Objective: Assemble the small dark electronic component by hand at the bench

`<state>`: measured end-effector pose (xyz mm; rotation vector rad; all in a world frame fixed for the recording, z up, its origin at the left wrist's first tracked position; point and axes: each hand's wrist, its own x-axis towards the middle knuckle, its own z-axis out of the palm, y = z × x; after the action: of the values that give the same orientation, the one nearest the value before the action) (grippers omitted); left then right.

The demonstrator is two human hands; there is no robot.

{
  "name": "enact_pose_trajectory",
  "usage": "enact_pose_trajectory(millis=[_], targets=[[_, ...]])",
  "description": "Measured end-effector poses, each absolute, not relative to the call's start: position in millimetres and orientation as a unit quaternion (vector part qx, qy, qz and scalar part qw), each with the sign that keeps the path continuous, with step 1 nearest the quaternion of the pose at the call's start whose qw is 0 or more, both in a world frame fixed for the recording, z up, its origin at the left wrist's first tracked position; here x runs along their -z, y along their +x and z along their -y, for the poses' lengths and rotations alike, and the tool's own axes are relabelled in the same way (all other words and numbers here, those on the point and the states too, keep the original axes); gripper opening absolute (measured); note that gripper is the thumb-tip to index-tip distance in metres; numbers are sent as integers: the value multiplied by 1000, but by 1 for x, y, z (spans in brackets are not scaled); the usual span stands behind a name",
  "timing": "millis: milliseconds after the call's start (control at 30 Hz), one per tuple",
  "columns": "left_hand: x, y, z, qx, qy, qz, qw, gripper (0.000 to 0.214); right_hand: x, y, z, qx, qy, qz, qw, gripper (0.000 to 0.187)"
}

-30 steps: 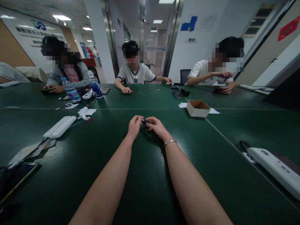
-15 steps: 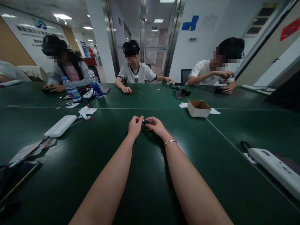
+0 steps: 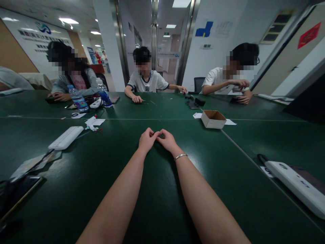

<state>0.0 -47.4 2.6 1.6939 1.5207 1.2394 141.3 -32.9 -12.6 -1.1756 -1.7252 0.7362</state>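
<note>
Over the green table (image 3: 162,173), my left hand (image 3: 147,139) and my right hand (image 3: 167,139) meet, thumbs and fingertips touching. Both are closed in a pinch around a small black object (image 3: 154,133). Only a dark sliver of it shows; the fingers cover the remainder, so its kind is unclear. A silver bracelet (image 3: 180,156) circles my right wrist.
An open cardboard box (image 3: 213,122) stands beyond my right hand. White power banks (image 3: 66,138) lie left and right, with a phone (image 3: 21,193) at lower left. Two bottles (image 3: 78,98) stand at far left. Several people sit across the table.
My hands have drawn closer together, and the thumbs now meet. The black object, which showed between my fingers with a shiny end, is now mostly covered.
</note>
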Motion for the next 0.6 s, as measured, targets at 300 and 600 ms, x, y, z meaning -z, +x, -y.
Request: enact_pose_trajectory(millis=[300, 600], targets=[[-1, 8, 66, -423, 634, -552, 338, 26, 9, 140, 51, -389, -474, 637, 467, 10], [-75, -108, 186, -181, 777, -578, 174, 27, -26, 230, 127, -598, -432, 560, 375, 38]])
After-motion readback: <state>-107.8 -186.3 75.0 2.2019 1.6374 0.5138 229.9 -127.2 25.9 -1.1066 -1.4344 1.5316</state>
